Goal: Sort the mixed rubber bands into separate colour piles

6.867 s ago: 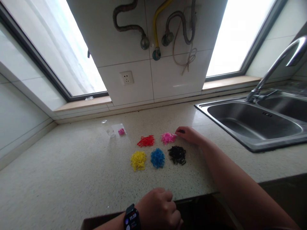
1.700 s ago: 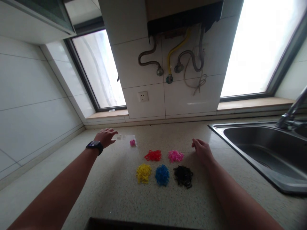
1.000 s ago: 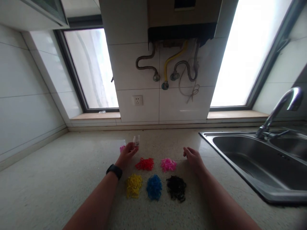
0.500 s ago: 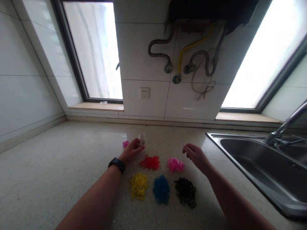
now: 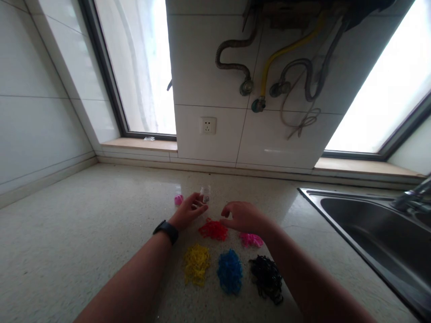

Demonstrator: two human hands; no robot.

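Observation:
My left hand (image 5: pixel 190 211), with a black watch on the wrist, has its fingers bent around the lower side of a small clear jar (image 5: pixel 205 193). The jar stands upright on the counter. A pink cap (image 5: pixel 178 199) lies left of that hand. My right hand (image 5: pixel 244 217) hovers at the right edge of a pile of red rubber bands (image 5: pixel 213 229), thumb and forefinger apart, with nothing visible between them. Partly under the right wrist lies a pile of pink rubber bands (image 5: pixel 249 239). Nearer me are piles of yellow bands (image 5: pixel 196 264), blue bands (image 5: pixel 230 272) and black bands (image 5: pixel 266 277).
A steel sink (image 5: pixel 363 233) with a tap (image 5: pixel 412 195) is set into the speckled counter (image 5: pixel 101 233) on the right. Behind it rises a tiled wall with a socket (image 5: pixel 208 125), hoses (image 5: pixel 232 66) and valves. Windows stand on both sides.
My right hand has moved left from beyond the pink pile to the red pile, and its fingers have spread. My left hand stays at the jar. The view has shifted slightly.

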